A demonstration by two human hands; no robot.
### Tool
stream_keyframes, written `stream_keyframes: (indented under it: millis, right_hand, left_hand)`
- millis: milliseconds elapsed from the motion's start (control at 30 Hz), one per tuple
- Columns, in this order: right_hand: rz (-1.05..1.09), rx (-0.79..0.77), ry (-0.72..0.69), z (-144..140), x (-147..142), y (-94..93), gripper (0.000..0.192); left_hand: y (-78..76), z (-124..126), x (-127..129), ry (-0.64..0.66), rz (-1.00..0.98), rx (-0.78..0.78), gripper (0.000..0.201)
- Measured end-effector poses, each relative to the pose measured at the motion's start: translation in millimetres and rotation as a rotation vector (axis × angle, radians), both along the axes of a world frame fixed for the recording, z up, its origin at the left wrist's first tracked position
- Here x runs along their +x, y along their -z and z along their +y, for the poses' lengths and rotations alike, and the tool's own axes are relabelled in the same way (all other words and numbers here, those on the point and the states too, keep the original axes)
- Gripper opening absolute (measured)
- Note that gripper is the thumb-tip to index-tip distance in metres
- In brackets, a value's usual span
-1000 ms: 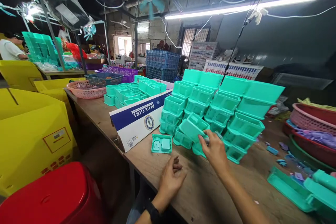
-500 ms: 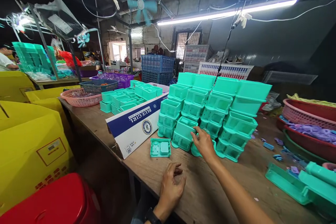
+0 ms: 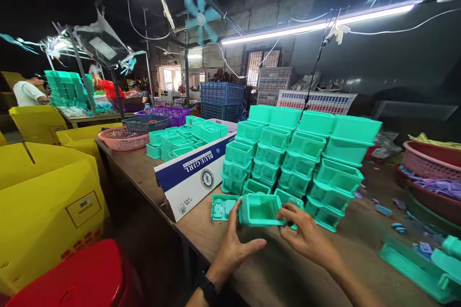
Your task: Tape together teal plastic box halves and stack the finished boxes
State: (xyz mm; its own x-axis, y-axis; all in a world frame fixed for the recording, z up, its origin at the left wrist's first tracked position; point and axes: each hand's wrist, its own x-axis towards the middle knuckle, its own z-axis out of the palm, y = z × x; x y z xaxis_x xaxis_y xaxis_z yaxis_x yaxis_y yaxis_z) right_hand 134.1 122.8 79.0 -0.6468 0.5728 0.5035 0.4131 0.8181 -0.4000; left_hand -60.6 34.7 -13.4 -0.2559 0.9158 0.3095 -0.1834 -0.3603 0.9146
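- Moved since the earlier frame: the left hand [image 3: 233, 249] has come forward off the table [image 3: 273, 268] to a green box [image 3: 261, 208], and the right hand [image 3: 304, 232] has drawn back from the stacks [image 3: 284, 148] to the box's other side
- Table: brown, running beneath both arms and away to the far left
- Stacks: green boxes piled in rows just beyond the hands
- Carton [image 3: 196, 168]: white and blue, along the left of the stacks, its "BLUE GIRL" print upside down
- Basket [image 3: 124, 143]: pink, near the table's far left edge, well apart from the hands
- Left hand: spread wide, fingers against the box's left wall, thumb off it
- Right hand: thumb and fingers nearly together, pinching the box's right edge; tips partly hidden
- Box: between the hands, before the stacks, tilted with its opening toward the camera; cannot tell whether it touches the table
- Tray [image 3: 219, 208]: green, shallow, flat on the table, just left of the box
- Band [image 3: 207, 290]: dark, around the left wrist
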Motion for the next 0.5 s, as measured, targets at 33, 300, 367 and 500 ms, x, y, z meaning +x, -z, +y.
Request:
stream_keyframes:
  millis: [33, 300, 367, 500]
  right_hand:
    - [-0.032, -0.008, -0.039, -2, 4, -3.2, 0.013]
    - [0.177, 0.130, 0.173, 3, -4, 10.0, 0.034]
    - [0.160, 0.140, 0.194, -2, -18, 14.2, 0.035]
    - [-0.088, 0.159, 0.178, -2, -40, 10.1, 0.028]
  left_hand:
    - [-5.3, 0, -3, 0.015, 0.000, -0.028, 0.127]
    - [-13.9, 17, 12, -0.546, 0.277, -0.117, 0.069]
    - [-13.8, 27, 24, -0.695, 0.309, -0.130, 0.060]
    - [-6.3, 47, 46, -0.748, 0.313, -0.101, 0.043]
